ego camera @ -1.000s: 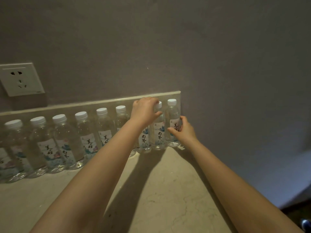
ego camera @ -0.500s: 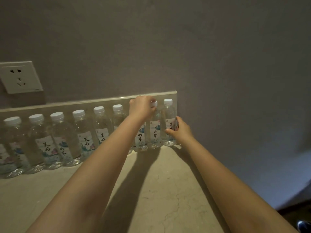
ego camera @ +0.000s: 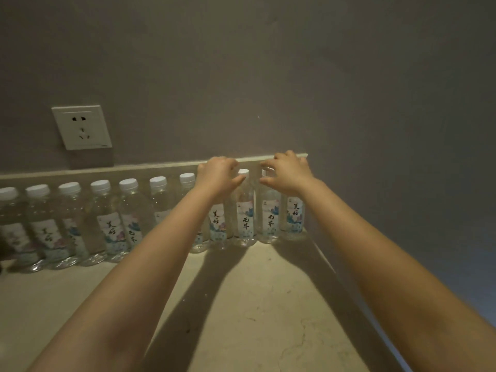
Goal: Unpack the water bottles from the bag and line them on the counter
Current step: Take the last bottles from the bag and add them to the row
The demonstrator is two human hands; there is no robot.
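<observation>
Your right hand (ego camera: 290, 174) has risen from the side of the end bottle (ego camera: 295, 218) to cap height. It now sits over the tops of the last two bottles in the row. Your left hand (ego camera: 218, 178) stays on top of the fourth bottle (ego camera: 218, 224) from the right end.

Finger state: the left fingers are curled down over the cap and hide it, so the hand grips that bottle by the top. The right fingers are spread and bent over the two caps. Whether they pinch a cap or only touch it cannot be told.

Position: all bottles (ego camera: 107, 226) stand upright in one row at the back of the counter (ego camera: 255, 304), against the ledge (ego camera: 134, 169). Neighbours touch or stand just beside each other. The row ends at the right edge of the counter.

Meaning for the task: no bottle is in the air, and the bag is not in view. Judge the unpacking as done or nearly done. The step in hand appears to be a final squaring of the right end of the row. The end bottle stands close to the counter edge, so avoid pushing the row to the right.

Surroundings: a socket (ego camera: 81, 127) sits on the wall (ego camera: 268, 76) above the left part of the row.
</observation>
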